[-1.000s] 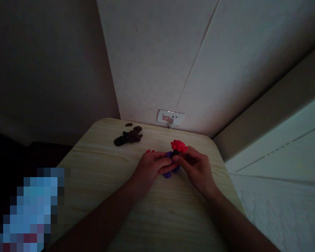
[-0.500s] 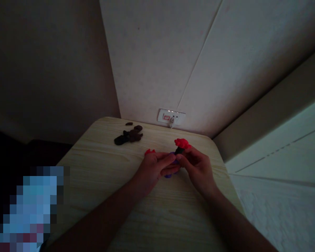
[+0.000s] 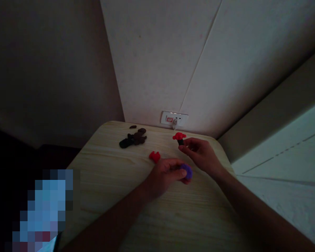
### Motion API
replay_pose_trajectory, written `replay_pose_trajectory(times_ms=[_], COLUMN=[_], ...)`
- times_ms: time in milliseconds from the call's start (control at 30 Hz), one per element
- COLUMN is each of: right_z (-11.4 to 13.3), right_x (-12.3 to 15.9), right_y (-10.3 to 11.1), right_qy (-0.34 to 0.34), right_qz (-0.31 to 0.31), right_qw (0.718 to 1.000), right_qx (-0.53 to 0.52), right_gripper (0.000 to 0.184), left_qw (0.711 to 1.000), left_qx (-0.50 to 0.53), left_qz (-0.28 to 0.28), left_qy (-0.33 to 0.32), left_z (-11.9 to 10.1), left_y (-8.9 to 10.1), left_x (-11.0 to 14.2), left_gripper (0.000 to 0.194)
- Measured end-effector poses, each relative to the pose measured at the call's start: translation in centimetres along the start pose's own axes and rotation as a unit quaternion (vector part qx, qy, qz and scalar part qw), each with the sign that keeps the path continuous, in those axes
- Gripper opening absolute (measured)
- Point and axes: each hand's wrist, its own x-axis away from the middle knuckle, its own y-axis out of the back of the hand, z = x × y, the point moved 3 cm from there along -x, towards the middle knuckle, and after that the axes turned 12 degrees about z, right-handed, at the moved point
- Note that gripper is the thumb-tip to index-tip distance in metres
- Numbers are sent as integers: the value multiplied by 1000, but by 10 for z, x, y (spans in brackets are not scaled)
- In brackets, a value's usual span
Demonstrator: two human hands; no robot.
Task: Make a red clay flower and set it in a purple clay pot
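Between thumb and fingers, my left hand [image 3: 165, 176] pinches a rounded purple piece [image 3: 187, 171] above the wooden tabletop. My right hand [image 3: 199, 152], a little farther back and to the right, grips a small dark piece [image 3: 181, 142] with a lobed red piece [image 3: 179, 136] on top of it. Just beyond my left hand, a loose red piece [image 3: 154, 156] lies on the table. The two hands are apart. What the pieces are made of is hard to tell in the dim light.
A dark brown and black lumpy figure [image 3: 136, 138] lies at the table's back left, with a small brown bit [image 3: 133, 126] behind it. A wall socket [image 3: 174, 119] with a plug sits just above the table's [image 3: 115, 213] back edge. A blurred-out bright patch [image 3: 47, 206] is at lower left.
My hands have separated. The right moved back with the red-topped dark piece, while the left keeps the purple piece, lower and nearer. The loose red piece shows more fully.
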Motion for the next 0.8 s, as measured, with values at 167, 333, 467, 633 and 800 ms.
replay_pose_trajectory(times_ms=[167,333,467,633,800], right_z=[13,15,11,15,20], right_x=[-39,-65,-70,-69,-69], right_y=[-32,-61,-67,-71,-74], right_qy=[60,46,21,-3,-1], right_qz=[87,156,189,216,214], right_qw=[992,984,979,973,972], right_qx=[73,72,73,80,99], right_gripper=[22,18,15,16,13], left_qw=[998,998,998,997,998], left_qx=[-5,6,5,-8,-18], left_qz=[56,61,68,72,58], left_qy=[11,13,9,9,7], left_z=[-6,-7,-6,-7,-10], left_y=[-6,-5,-5,-4,-4], left_x=[4,6,6,6,5], left_gripper=[32,36,36,32,36])
